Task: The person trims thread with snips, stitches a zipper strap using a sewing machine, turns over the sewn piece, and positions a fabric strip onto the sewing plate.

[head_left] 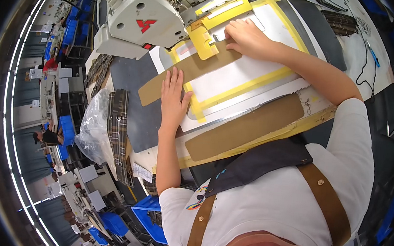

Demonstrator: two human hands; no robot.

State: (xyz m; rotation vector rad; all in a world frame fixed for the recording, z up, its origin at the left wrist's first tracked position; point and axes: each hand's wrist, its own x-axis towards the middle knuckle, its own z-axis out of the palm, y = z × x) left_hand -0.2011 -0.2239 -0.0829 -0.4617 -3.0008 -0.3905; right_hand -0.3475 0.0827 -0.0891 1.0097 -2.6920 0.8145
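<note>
A long brown strip (192, 72) lies aslant on the white, yellow-taped sheet, under the edge of a yellow plate (203, 40) at the sewing machine (143, 17). Flat on the strip's left part rests my left hand (175, 95), fingers stretched out and thumb apart. My right hand (247, 39) is bent over the strip's right end beside the yellow plate, its fingers curled and pressed together; what they hold, if anything, is hidden. A second brown strip (246, 127) lies near the table's front edge.
Plaid fabric (118, 135) and a clear plastic bag (94, 126) are at the table's left. A blue pen (373, 55), a black cable and more plaid pieces (339, 24) lie at the right. A blue crate (151, 215) stands below. A person (49, 136) is far left.
</note>
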